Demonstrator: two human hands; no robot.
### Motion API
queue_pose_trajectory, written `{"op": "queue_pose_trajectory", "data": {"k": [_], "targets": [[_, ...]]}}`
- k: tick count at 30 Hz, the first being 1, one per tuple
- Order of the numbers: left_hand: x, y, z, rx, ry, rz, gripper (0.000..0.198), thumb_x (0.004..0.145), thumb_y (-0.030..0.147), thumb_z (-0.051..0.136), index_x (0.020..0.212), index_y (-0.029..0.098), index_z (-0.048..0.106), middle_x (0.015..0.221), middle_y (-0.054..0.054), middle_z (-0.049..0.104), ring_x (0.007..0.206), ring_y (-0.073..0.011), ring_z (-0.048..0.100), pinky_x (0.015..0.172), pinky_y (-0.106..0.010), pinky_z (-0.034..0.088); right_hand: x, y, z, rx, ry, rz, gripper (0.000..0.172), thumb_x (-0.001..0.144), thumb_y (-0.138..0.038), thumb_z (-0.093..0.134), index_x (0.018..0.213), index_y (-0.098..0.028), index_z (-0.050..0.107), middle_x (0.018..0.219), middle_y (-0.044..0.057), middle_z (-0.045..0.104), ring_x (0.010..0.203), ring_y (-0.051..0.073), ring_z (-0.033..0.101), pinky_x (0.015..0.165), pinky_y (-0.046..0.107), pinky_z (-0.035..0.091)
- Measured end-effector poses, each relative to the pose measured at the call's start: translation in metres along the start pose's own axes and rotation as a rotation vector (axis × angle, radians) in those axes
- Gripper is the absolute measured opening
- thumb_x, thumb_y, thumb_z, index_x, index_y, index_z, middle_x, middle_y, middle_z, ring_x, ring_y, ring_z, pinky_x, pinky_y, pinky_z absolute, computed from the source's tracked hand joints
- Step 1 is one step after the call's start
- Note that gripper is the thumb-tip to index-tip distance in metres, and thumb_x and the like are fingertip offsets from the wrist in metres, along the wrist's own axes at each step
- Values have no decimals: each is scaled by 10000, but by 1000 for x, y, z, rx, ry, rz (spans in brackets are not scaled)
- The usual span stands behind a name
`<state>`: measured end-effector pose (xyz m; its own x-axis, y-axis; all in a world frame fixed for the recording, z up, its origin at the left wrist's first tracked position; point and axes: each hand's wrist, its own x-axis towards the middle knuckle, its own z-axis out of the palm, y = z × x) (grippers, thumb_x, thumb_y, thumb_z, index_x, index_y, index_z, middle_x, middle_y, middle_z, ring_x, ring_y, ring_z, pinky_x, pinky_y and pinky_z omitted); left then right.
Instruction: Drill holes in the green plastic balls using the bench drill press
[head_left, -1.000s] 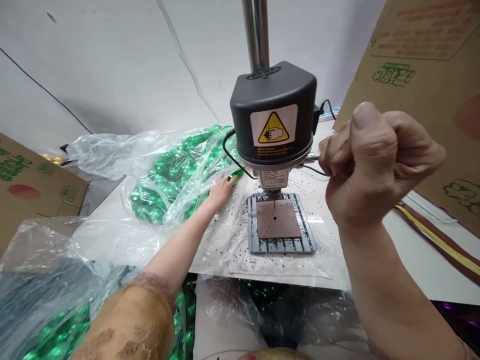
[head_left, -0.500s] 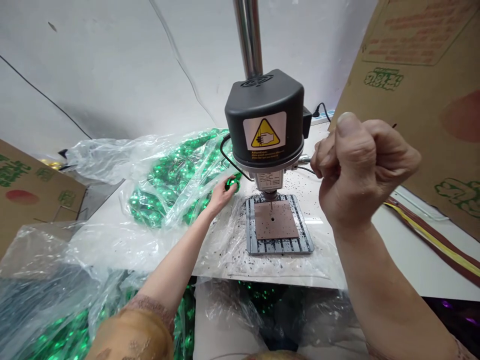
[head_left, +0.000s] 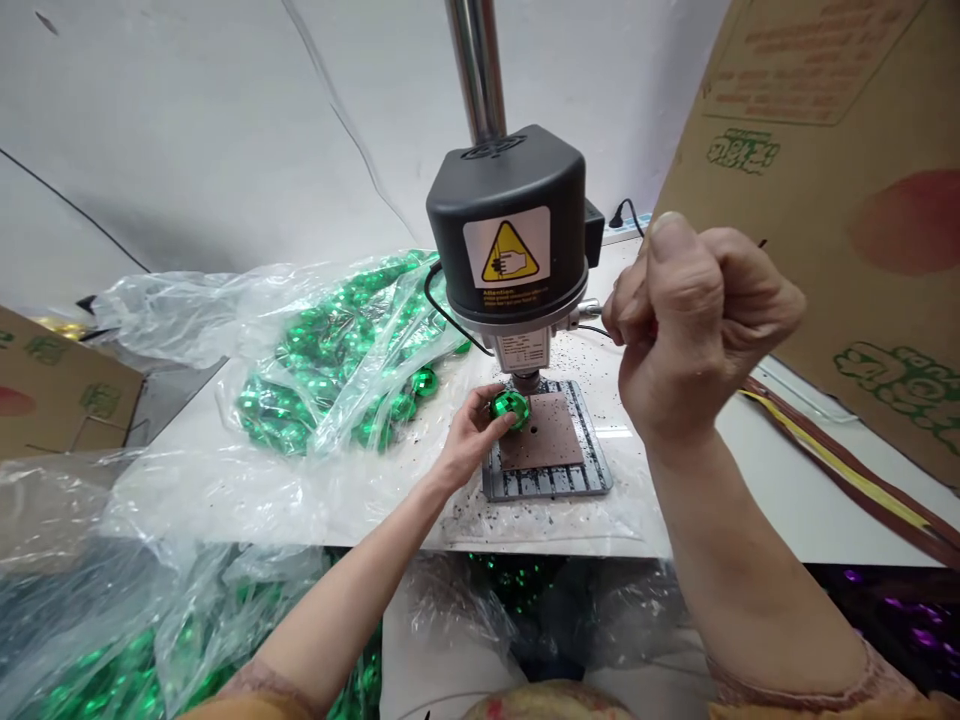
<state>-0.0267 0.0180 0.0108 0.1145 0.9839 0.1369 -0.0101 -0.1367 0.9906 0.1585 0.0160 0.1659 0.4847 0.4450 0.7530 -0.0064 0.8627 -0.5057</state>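
My left hand (head_left: 474, 438) pinches a shiny green faceted ball (head_left: 511, 409) between thumb and fingers, over the left part of the brown board (head_left: 551, 445). That board has a round hole and lies on the grey slotted base plate (head_left: 547, 486). Just above the ball is the chuck (head_left: 526, 381) of a black bench drill press (head_left: 506, 225); the ball hides the drill bit. My right hand (head_left: 694, 325) is closed in a fist at the press's side, around the end of its metal feed lever (head_left: 589, 309).
Clear plastic bags (head_left: 202, 315) spill more green balls (head_left: 307, 330) across the white table (head_left: 427, 500). Dark shavings surround the base. Cardboard boxes (head_left: 885, 330) flank both sides. A brown and yellow strap (head_left: 847, 470) lies at right. Bagged green balls (head_left: 127, 670) sit below the table edge.
My left hand has brought the green ball from beside the bag rightward to below the chuck. My right fist keeps its hold on the lever. The camera view has shifted slightly.
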Motion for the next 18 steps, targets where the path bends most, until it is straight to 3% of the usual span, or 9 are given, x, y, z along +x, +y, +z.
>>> {"op": "queue_pose_trajectory", "data": {"k": [13, 18], "targets": [[5, -20, 9, 94, -95, 87, 523, 830, 452, 762, 1252, 220, 560, 1209, -85, 684, 1079, -222, 659, 949, -367, 527, -3, 4, -1, -66, -9, 25, 447, 894, -503, 593, 560, -258, 426, 490, -39, 391, 443, 124, 353, 479, 349, 339], [3, -25, 9, 112, -118, 109, 563, 808, 418, 795, 1274, 218, 549, 1197, -84, 687, 1086, -231, 662, 976, -385, 518, -4, 1, -2, -69, -6, 29, 448, 894, -471, 603, 551, -252, 416, 492, -38, 387, 450, 124, 362, 488, 349, 340]]}}
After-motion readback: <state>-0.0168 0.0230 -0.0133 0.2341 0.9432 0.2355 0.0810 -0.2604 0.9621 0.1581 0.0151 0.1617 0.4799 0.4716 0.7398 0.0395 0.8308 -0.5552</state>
